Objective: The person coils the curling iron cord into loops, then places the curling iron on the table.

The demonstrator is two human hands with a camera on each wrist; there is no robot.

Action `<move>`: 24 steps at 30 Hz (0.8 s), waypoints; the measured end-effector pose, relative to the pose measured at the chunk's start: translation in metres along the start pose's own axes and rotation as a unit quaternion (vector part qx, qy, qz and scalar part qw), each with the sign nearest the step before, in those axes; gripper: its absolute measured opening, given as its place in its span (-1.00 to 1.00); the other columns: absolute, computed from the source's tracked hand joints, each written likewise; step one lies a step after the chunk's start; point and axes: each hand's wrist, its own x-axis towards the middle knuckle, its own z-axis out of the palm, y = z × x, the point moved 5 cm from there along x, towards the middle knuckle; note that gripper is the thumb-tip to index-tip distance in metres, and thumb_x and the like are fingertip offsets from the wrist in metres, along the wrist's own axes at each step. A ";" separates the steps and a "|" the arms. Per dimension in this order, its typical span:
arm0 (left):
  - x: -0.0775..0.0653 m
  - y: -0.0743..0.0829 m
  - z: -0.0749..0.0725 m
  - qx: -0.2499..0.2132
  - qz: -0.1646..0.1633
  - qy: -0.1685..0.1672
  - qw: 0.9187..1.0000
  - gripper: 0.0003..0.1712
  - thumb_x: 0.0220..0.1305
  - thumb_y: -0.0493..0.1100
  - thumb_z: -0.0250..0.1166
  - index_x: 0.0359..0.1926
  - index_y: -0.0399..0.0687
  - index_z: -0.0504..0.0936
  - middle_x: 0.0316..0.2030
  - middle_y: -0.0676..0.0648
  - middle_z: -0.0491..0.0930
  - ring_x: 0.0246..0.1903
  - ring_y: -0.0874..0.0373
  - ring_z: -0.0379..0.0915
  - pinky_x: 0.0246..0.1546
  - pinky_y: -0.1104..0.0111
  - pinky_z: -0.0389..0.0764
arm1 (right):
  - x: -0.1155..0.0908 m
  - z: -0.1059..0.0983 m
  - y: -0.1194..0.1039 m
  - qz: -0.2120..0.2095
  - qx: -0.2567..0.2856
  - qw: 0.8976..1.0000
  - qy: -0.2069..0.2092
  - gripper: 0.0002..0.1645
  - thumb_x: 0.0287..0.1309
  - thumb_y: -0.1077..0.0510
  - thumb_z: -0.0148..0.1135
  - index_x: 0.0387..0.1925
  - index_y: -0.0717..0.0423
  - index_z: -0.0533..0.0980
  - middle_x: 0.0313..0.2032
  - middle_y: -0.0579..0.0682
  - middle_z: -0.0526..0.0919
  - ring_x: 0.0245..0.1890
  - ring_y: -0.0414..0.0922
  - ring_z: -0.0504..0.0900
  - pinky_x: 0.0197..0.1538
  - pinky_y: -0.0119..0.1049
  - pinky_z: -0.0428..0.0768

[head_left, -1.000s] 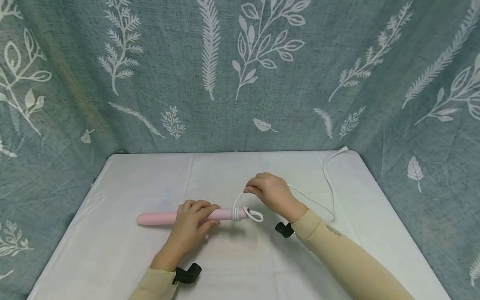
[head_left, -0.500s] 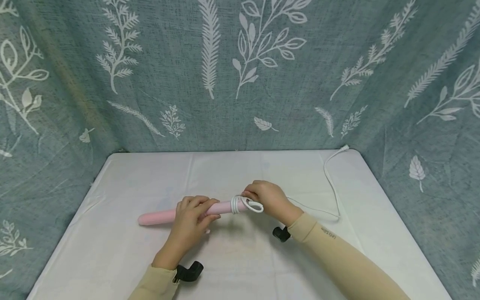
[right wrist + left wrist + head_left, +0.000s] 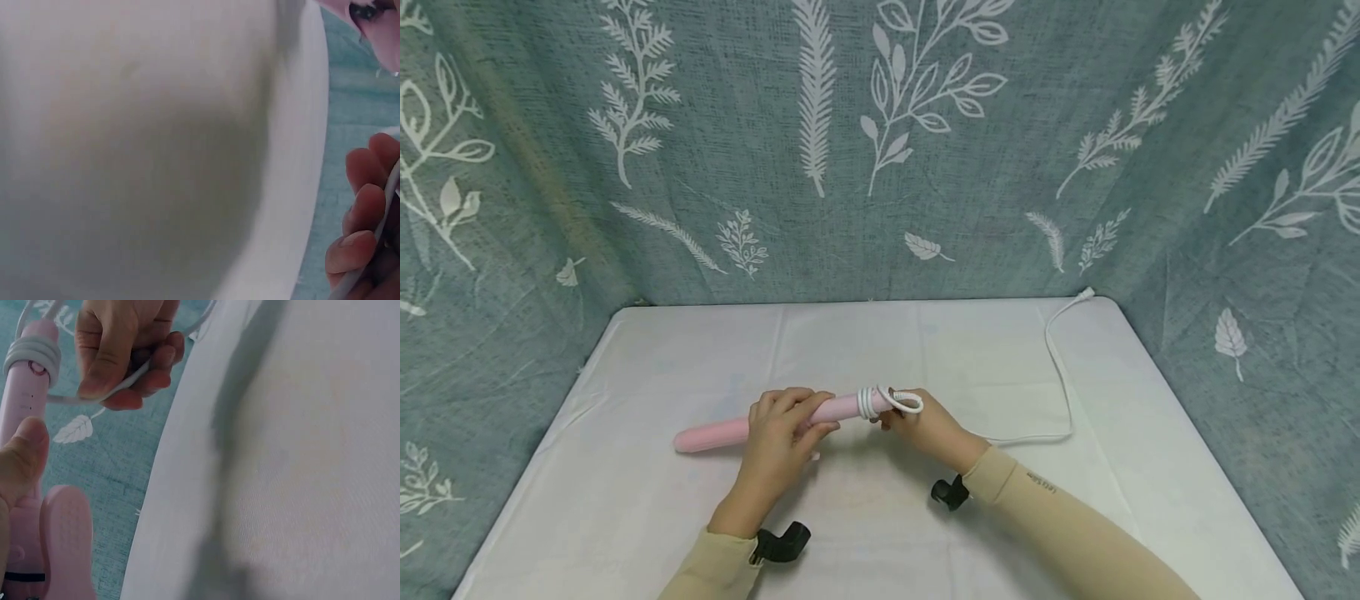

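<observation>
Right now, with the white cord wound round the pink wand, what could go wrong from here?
The coils sit near one end of the pink wand, so they might slip off. An open loop beside them could catch if the right grip moves the white cord it pinches. The plug end lies at the far right corner of the table; a hard tug might drag it across.
</observation>
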 end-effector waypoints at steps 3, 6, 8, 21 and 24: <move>0.000 0.000 0.001 0.003 -0.013 0.004 1.000 -0.52 -0.09 -0.12 0.54 -0.05 0.03 0.70 -0.14 -0.04 0.58 -0.08 -0.04 0.31 -0.06 0.09 0.18 | -0.002 0.006 -0.004 -0.008 -0.002 1.000 0.001 -0.86 0.37 0.21 0.11 -0.26 0.15 0.58 -0.41 0.02 0.67 -0.45 -0.26 0.53 -0.34 -0.38 0.51; 0.001 0.000 0.001 0.003 -0.026 0.010 1.000 -0.52 -0.08 -0.13 0.54 -0.04 0.01 0.70 -0.14 -0.05 0.59 -0.08 -0.04 0.31 -0.07 0.11 0.18 | -0.005 0.010 -0.010 -0.034 -0.046 0.998 0.020 -0.89 0.34 0.19 0.16 -0.26 0.13 0.58 -0.47 -0.05 0.61 -0.50 -0.30 0.50 -0.36 -0.40 0.50; 0.003 0.001 0.001 0.004 -0.029 0.019 0.999 -0.53 -0.07 -0.13 0.54 -0.04 -0.02 0.70 -0.14 -0.06 0.59 -0.10 -0.05 0.31 -0.09 0.11 0.18 | -0.008 0.011 -0.014 -0.036 -0.076 0.996 0.029 -0.84 0.34 0.15 0.16 -0.34 0.10 0.59 -0.56 -0.17 0.51 -0.55 -0.33 0.43 -0.39 -0.43 0.45; 0.015 -0.010 -0.001 0.035 -0.084 0.032 0.995 -0.57 0.03 -0.05 0.48 -0.04 -0.03 0.70 -0.17 -0.06 0.59 -0.17 -0.08 0.32 -0.11 0.06 0.20 | -0.028 0.020 -0.050 -0.077 -0.316 0.943 0.068 -0.68 0.36 0.10 0.13 -0.54 0.00 0.35 -0.72 -0.19 0.26 -0.71 -0.27 0.27 -0.62 -0.33 0.35; 0.016 -0.013 0.000 0.038 -0.092 0.028 0.995 -0.56 0.03 -0.05 0.48 -0.03 -0.04 0.70 -0.17 -0.07 0.60 -0.18 -0.09 0.34 -0.12 0.04 0.21 | -0.032 0.020 -0.056 -0.102 -0.341 0.931 0.085 -0.70 0.34 0.10 0.15 -0.53 0.00 0.37 -0.72 -0.20 0.28 -0.72 -0.27 0.28 -0.64 -0.32 0.36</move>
